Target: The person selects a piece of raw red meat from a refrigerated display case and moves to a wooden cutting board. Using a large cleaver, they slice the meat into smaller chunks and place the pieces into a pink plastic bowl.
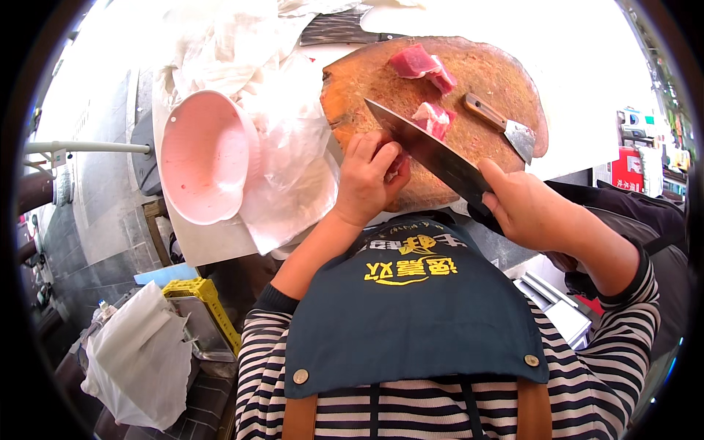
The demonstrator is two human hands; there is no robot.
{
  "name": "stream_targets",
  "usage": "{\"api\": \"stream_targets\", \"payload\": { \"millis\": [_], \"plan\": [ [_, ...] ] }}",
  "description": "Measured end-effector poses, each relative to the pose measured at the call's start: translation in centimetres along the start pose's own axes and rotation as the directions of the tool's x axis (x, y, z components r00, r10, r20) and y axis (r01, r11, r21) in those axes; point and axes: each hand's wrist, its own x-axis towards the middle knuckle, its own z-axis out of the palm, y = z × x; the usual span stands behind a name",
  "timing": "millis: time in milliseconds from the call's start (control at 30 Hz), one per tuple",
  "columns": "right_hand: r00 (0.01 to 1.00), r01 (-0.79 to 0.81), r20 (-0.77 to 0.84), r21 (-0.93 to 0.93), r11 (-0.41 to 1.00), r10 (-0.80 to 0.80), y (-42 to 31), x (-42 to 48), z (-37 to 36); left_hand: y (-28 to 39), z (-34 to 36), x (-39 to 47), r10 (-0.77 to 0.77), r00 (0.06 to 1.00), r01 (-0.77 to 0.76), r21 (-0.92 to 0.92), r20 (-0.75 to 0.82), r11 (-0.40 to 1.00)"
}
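My right hand (514,203) grips a large kitchen knife (426,148), its blade slanting up and left over a worn wooden chopping block (478,71). Beside the blade, my left hand (374,170) is curled around a piece of raw meat (395,165), mostly covered by the fingers. Just beyond the blade lies a small chunk of meat with pale fat (434,120). A larger red piece (422,66) rests near the block's far edge. On the right of the block is a small wooden-handled cleaver (503,125).
A pink plastic basin (206,159) and clear plastic bags (297,176) occupy the table's left side. Behind the block lies a dark-bladed cleaver (341,28). A yellow crate (206,308) and a white plastic bag (140,357) are low at left. A dark bag (654,231) is at right.
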Motion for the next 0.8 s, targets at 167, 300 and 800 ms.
{"api": "stream_targets", "payload": {
  "millis": [167, 300, 800],
  "plan": [
    [1.000, -0.003, 0.011, 0.073, 0.997, 0.002, -0.4, 2.5, 0.3, -0.2, 0.1, 0.2, -0.006, 1.000, 0.005, -0.033, -0.021, 0.999],
    [0.986, 0.088, -0.154, 0.114, 0.989, -0.070, 0.1, 5.1, 3.0, 0.0, 0.1, 0.2, -0.066, 0.997, 0.065, -0.034, -0.027, 0.997],
    [0.994, -0.022, -0.101, 0.065, 0.998, 0.028, 1.8, 3.3, 5.9, -0.4, 0.7, -0.2, -0.061, 0.996, 0.064, 0.053, -0.070, 0.997]
  ]
}}
